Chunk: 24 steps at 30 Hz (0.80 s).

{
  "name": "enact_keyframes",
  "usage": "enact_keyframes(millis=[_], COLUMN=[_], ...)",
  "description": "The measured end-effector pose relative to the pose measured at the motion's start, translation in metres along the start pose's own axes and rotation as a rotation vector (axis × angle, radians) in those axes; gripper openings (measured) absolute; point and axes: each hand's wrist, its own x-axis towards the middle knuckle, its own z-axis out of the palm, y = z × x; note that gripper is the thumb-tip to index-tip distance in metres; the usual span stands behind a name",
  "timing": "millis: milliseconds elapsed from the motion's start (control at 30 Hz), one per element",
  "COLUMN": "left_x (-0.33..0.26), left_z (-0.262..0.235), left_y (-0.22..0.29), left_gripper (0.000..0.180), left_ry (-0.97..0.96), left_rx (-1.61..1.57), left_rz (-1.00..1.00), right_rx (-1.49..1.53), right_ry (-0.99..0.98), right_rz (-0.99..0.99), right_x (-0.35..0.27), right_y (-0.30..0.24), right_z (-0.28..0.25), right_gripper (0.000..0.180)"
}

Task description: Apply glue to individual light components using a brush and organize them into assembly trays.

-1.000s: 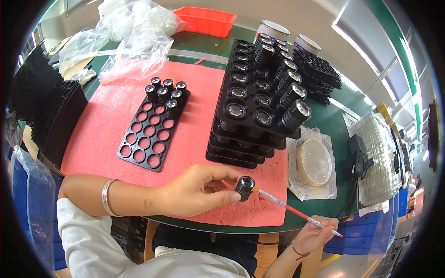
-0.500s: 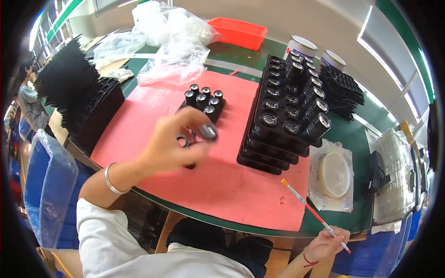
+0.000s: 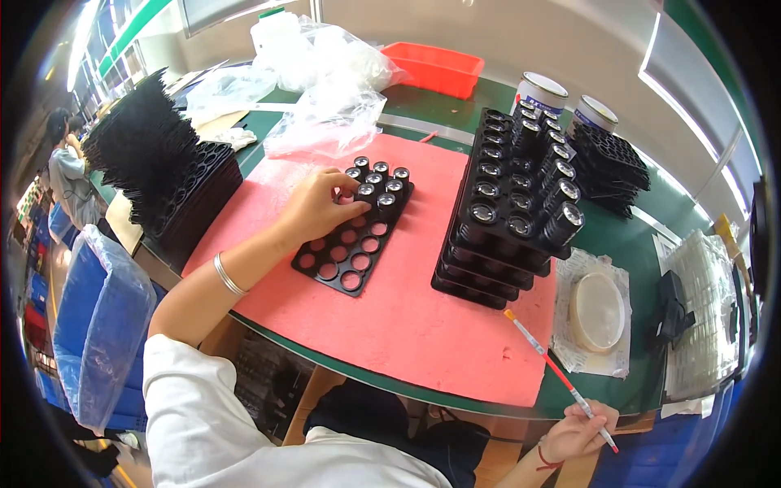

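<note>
My left hand [image 3: 325, 202] reaches to the small black tray [image 3: 332, 286]. Its thumb and fingers close round a short black cylinder, mostly hidden by them, in the row beside the other seated pieces. Several black cylinders with shiny, lens-like tops [image 3: 380, 168] stand upright in the tray's far end; the near holes show the pink mat. Low on the right, my right hand [image 3: 579, 431] grips a thin paintbrush [image 3: 556, 371] by its red and grey handle. Its yellowish tip points up and away, over the mat.
The pink mat [image 3: 439, 350] covers the green table. At right rises a stack of black trays [image 3: 480, 276] holding cylinders, beside a round shallow dish [image 3: 596, 311] and cans [image 3: 543, 85]. Black trays [image 3: 199, 191] pile up at left; plastic bags [image 3: 325, 106] and a red bin [image 3: 435, 69] lie behind.
My left hand has carried a black cylinder away from me down to the tray, uncovering the tray's near holes. The right hand still holds the brush; the whole view has shifted slightly.
</note>
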Motion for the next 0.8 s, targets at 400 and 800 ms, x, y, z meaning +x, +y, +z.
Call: enact_keyframes(millis=[400,800], left_x=[0.016,0.107], left_z=[-0.036,0.002], left_y=[0.037,0.150], left_gripper=[0.026,0.048], left_ry=[-0.120,-0.067], left_rx=[0.221,0.019], left_rz=[-0.005,0.326], right_rx=[0.053,0.165], right_ry=[-0.040,-0.065], right_rz=[-0.039,-0.001], right_x=[0.004,0.000], right_y=[0.003,0.002], right_z=[0.001,-0.005], right_gripper=[0.032,0.028])
